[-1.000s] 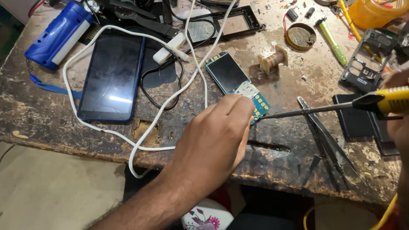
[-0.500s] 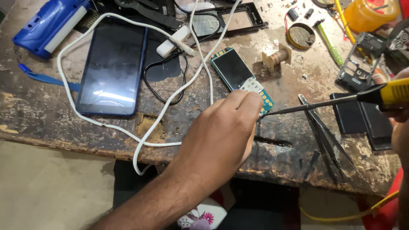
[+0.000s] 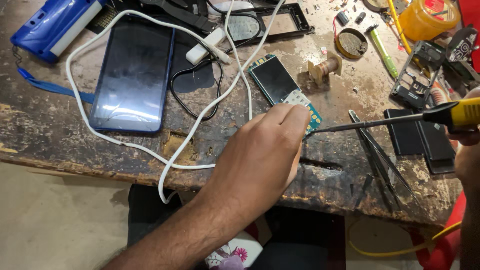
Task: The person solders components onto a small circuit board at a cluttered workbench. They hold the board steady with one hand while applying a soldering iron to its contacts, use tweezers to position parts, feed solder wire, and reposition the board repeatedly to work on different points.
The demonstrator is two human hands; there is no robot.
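Two hands are engaged: the small phone board (image 3: 284, 89), right of centre on the worktop (image 3: 60, 145), is pinned by the left hand (image 3: 260, 160), while the yellow-handled soldering iron (image 3: 400, 120) is clasped by the right hand (image 3: 467, 137). Since earlier, little has shifted; the tip remains at the board's lower edge.

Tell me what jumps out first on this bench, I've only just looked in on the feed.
At centre, the left hand presses on a small phone circuit board with its screen, while the right hand at the right edge holds a yellow-handled soldering iron with its tip at the board's lower end. To the left lies a large dark blue smartphone, looped round by a white cable on the worn, stained wooden table.
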